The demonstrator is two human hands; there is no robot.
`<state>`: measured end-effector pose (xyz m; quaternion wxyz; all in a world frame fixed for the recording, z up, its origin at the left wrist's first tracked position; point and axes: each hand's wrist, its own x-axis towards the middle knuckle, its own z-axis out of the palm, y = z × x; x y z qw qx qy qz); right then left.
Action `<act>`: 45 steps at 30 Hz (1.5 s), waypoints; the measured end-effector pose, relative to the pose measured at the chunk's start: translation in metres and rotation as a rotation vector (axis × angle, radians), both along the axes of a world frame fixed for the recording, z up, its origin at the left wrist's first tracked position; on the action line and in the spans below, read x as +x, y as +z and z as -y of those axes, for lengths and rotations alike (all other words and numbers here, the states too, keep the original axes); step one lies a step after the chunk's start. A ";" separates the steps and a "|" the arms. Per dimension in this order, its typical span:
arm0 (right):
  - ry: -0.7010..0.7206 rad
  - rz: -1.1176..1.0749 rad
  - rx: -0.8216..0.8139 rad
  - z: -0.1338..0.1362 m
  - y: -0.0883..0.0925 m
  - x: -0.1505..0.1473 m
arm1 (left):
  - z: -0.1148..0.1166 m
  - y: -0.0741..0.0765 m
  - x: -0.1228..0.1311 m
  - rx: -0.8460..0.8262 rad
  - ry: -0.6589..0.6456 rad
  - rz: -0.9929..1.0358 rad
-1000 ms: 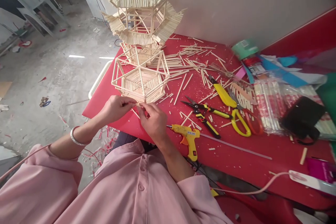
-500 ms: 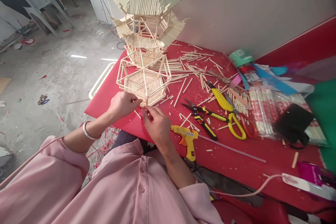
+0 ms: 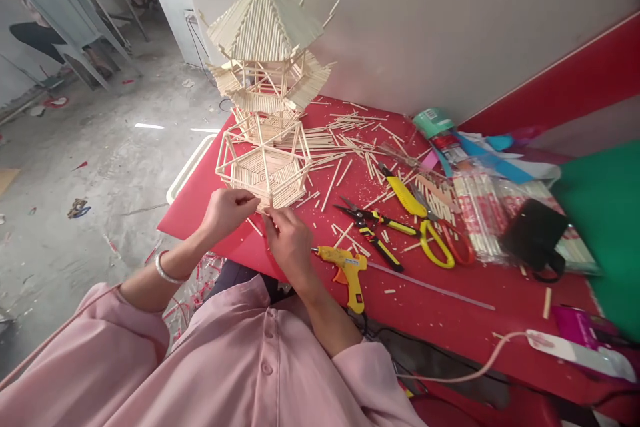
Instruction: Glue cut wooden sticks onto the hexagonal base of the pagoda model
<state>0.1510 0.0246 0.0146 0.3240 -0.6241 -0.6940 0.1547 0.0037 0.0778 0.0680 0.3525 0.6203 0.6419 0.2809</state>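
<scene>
A hexagonal tray of thin wooden sticks (image 3: 263, 170) lies on the red table (image 3: 440, 307), in front of a tall stick-built tower (image 3: 267, 53). My left hand (image 3: 227, 210) and my right hand (image 3: 287, 240) meet at the tray's near edge. Both pinch with closed fingers at a small stick (image 3: 264, 208) there. Which hand truly grips it is hard to tell, as the fingers hide most of it.
A yellow glue gun (image 3: 347, 267) lies right of my right hand. Beyond it are black-yellow pliers (image 3: 370, 230), yellow scissors (image 3: 425, 213), loose sticks (image 3: 350, 140), packets of sticks (image 3: 480, 207), a black pouch (image 3: 535, 237) and green paper (image 3: 605, 213). A chair (image 3: 55, 0) stands on the floor.
The view has tilted up and shifted, showing more of the tower. My hands stay pinched at the tray's near edge, barely moved.
</scene>
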 end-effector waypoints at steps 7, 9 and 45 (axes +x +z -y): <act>-0.020 -0.072 0.134 0.019 0.015 0.019 | 0.029 0.001 0.003 -0.266 0.144 0.731; -0.032 -0.091 0.142 0.027 0.021 0.031 | 0.036 0.000 0.007 -0.392 0.088 0.854; 0.134 0.565 -0.057 0.044 0.054 0.155 | 0.046 -0.022 0.046 -0.286 -0.056 0.887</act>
